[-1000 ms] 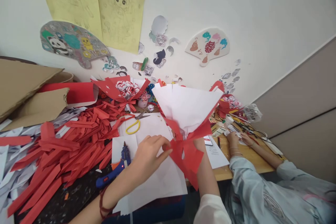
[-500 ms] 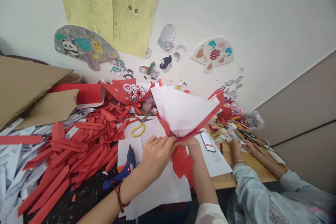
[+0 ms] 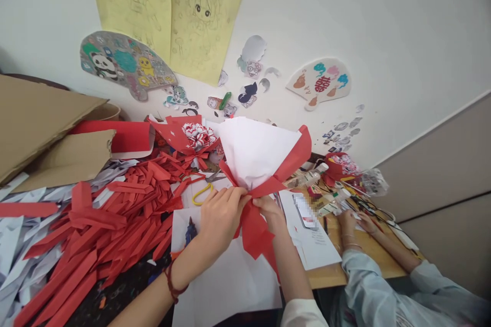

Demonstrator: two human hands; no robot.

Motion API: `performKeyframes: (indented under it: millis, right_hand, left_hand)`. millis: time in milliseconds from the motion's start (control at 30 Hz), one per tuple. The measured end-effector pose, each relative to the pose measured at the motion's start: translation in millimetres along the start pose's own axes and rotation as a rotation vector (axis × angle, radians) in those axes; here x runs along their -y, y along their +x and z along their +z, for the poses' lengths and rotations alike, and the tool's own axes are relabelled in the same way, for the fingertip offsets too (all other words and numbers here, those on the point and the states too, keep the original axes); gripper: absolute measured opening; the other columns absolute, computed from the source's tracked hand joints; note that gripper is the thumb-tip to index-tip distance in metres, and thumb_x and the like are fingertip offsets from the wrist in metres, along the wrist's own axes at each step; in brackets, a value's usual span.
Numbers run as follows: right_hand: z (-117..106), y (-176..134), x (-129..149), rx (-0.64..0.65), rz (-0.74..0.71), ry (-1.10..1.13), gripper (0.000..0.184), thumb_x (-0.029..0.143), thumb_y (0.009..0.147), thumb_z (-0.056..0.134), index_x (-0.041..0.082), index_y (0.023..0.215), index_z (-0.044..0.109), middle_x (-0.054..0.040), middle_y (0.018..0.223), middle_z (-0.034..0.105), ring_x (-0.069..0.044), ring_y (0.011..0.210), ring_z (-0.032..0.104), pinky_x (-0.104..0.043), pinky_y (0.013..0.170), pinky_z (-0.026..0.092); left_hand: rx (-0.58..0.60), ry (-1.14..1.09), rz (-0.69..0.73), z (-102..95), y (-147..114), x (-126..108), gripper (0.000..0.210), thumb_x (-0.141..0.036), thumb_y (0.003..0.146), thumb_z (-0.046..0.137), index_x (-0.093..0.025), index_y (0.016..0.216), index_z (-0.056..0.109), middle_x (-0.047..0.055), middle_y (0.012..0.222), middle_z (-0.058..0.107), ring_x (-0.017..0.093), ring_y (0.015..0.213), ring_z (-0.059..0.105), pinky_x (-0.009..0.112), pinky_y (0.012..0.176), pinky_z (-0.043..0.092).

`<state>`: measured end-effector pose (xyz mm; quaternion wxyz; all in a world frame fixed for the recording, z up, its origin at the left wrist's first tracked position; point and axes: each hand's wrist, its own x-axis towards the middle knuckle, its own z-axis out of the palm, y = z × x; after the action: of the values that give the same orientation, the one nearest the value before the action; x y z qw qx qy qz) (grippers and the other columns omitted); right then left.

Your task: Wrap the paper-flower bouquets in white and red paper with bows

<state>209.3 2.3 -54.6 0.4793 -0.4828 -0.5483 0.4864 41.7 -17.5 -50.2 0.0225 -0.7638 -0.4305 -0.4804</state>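
A paper bouquet wrap (image 3: 257, 150), white on the face toward me with red folded edges, stands up in a cone over the table. My left hand (image 3: 224, 212) pinches its gathered neck from the left, fingers closed. From the right, my right hand (image 3: 268, 207) grips the same neck, its fingers partly hidden behind the paper. Below the hands a red paper tail (image 3: 255, 230) hangs down. Under my left forearm lies a blue glue gun (image 3: 191, 231), mostly covered. Yellow-handled scissors (image 3: 202, 194) rest just beyond my left hand.
Folded red paper strips (image 3: 126, 204) and white strips (image 3: 15, 250) are heaped at left, beside cardboard (image 3: 42, 122). A finished bouquet (image 3: 198, 135) stands behind. At right are a phone (image 3: 305, 209), printed sheets (image 3: 314, 245) and a co-worker's hands (image 3: 356, 220).
The bouquet wrap has turned, showing more of its red right edge, and shifted slightly left with both hands. My left forearm now covers more of the glue gun.
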Motion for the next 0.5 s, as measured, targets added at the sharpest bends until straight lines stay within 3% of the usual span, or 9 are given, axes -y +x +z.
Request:
performKeyframes:
  millis: [167, 267, 333, 500]
  right_hand:
    - [-14, 33, -27, 0.062, 0.035, 0.071, 0.036, 0.042, 0.089, 0.065, 0.015, 0.112, 0.061, -0.0085, 0.111, 0.064, -0.021, 0.098, 0.064, -0.041, 0.085, 0.055]
    - [-19, 49, -35, 0.106, 0.046, 0.11, 0.055, 0.055, 0.057, 0.086, 0.019, 0.094, 0.068, -0.0081, 0.097, 0.07, -0.026, 0.093, 0.066, -0.044, 0.085, 0.056]
    - [-19, 56, -36, 0.114, 0.036, 0.133, 0.066, 0.058, 0.042, 0.09, 0.022, 0.093, 0.068, -0.0081, 0.096, 0.072, -0.03, 0.094, 0.067, -0.045, 0.086, 0.055]
    - [-5, 67, -28, 0.074, 0.03, 0.201, 0.065, 0.058, 0.044, 0.089, 0.023, 0.094, 0.067, -0.0073, 0.095, 0.072, -0.029, 0.09, 0.067, -0.042, 0.084, 0.055]
  left_hand:
    - [0.015, 0.045, -0.011, 5.8, 14, 11, 0.011, -0.028, 0.098, 0.049, -0.019, 0.099, 0.055, 0.001, 0.081, 0.07, 0.016, 0.07, 0.062, 0.031, 0.067, 0.035]
    - [-0.018, 0.071, -0.046, 6.9, 22, 17, 0.014, -0.032, 0.098, 0.051, -0.02, 0.105, 0.052, 0.0, 0.077, 0.07, 0.015, 0.064, 0.061, 0.03, 0.064, 0.035]
    - [-0.038, 0.069, -0.081, 6.5, 28, 20, 0.013, -0.031, 0.096, 0.053, -0.021, 0.104, 0.051, -0.002, 0.073, 0.069, 0.016, 0.06, 0.06, 0.03, 0.062, 0.035]
    - [0.017, -0.022, -0.2, 2.6, 37, 27, 0.017, -0.026, 0.093, 0.057, -0.024, 0.107, 0.047, -0.005, 0.073, 0.068, 0.017, 0.062, 0.061, 0.028, 0.061, 0.037]
